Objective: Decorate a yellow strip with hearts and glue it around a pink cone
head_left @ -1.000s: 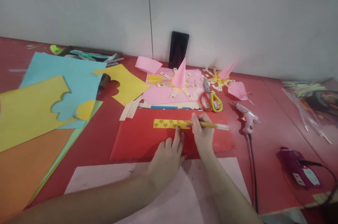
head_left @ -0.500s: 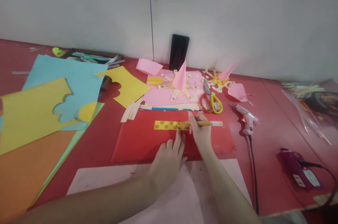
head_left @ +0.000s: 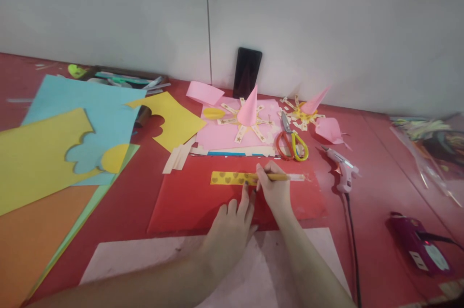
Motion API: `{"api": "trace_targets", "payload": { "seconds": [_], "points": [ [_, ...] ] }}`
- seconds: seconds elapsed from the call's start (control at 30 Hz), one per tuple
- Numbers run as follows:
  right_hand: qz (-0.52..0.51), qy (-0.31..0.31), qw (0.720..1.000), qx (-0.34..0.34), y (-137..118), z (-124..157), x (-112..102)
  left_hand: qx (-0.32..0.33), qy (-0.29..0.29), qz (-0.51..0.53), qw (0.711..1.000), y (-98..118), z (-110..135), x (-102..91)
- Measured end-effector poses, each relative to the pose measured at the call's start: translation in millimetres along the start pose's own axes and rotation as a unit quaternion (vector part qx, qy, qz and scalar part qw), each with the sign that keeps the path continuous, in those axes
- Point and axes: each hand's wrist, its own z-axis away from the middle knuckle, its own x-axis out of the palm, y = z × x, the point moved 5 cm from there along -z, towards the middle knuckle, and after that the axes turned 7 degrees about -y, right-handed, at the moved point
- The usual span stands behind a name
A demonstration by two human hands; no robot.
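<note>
A yellow paper strip (head_left: 226, 178) with a row of brownish hearts lies on a red sheet (head_left: 181, 206). My left hand (head_left: 232, 221) rests with fingers stretched out, its fingertips pressing the strip's lower edge. In my right hand (head_left: 274, 192) is a gold pen (head_left: 279, 177) with a clear end, held nearly level, its tip at the strip. The right fingers hide part of the strip's right end. Beyond the red sheet, a pink paper cone (head_left: 248, 110) stands amid star-printed strips on a pink sheet (head_left: 210, 136). Scissors (head_left: 290, 139) with red and yellow handles lie beside it.
A glue gun (head_left: 342, 170) lies on the right, its cord running toward me near a purple power box (head_left: 418, 245). Coloured paper sheets (head_left: 39, 158) cover the left. A phone (head_left: 247, 72) leans on the wall. A second pink cone (head_left: 315, 101) lies tilted behind the scissors.
The camera view has shifted slightly. My right hand and the pen stay at the strip with only a slight movement, and my left fingers remain on its lower edge.
</note>
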Motion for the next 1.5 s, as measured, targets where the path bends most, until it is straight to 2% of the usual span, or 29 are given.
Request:
{"api": "trace_targets", "payload": {
  "seconds": [0.3, 1.17, 1.5],
  "points": [
    [-0.022, 0.009, 1.0, 0.004, 4.1, -0.5, -0.4, 0.002, -0.002, -0.004, 1.0, -0.1, -0.7, -2.2],
    [0.008, 0.008, 1.0, -0.009, 0.7, -2.1, -1.0, 0.006, -0.007, -0.015, 1.0, -1.6, -2.6, -1.1],
    [-0.037, 0.007, 0.999, -0.005, 4.0, -3.7, -1.3, 0.01, 0.004, -0.022, 1.0, -0.4, -3.1, 0.3]
  ]
}}
